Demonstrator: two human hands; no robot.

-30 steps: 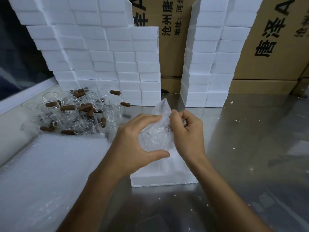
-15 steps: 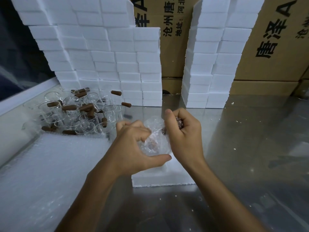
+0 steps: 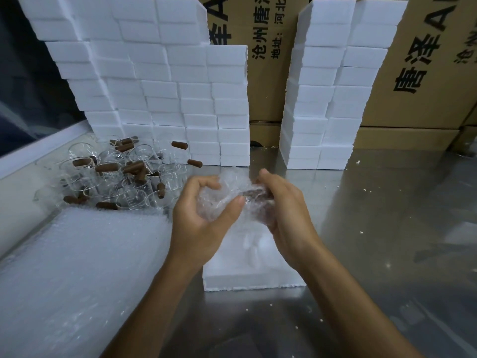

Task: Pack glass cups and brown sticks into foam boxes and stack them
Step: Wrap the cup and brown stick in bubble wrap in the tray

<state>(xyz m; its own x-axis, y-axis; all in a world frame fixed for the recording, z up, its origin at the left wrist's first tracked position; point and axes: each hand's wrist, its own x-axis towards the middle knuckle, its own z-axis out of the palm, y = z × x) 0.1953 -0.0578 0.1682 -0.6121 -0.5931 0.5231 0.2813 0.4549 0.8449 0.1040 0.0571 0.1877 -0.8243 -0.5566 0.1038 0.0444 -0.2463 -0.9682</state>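
While both hands work above the open box: the left hand [image 3: 204, 215] curls its fingers and thumb round a bubble-wrap bundle [image 3: 224, 200], and the right hand [image 3: 281, 210] pinches the bundle's other side, so the wrap stays closed round whatever is inside.
Bundle contents: something dark brown shows through the wrap by the right fingers, probably a brown stick; whether a glass cup is in there too I cannot tell for sure.
Foam box in hand: one open foam box [image 3: 247, 270] lies on the bench [image 3: 387, 228] directly under the bundle, seemingly placed so the wrapped item can drop straight in.
Supply pile: loose glass cups [image 3: 134, 182] and brown sticks [image 3: 105, 167] lie jumbled to the left, near the left hand, within easy reach for the next pick.
Wrap stock: a sheet stack of bubble wrap [image 3: 77, 267] lies at the front left, just beside the pile, which suits wrapping before boxing.
Foam stacks: a wide left stack [image 3: 160, 99] and a narrower right stack [image 3: 333, 99] stand at the back against cardboard cartons [image 3: 426, 73], clear of the working area.
Step judged: squeezing the wrap tight before seating it in the box.
Risk: a loose grip could let the bundle unroll.
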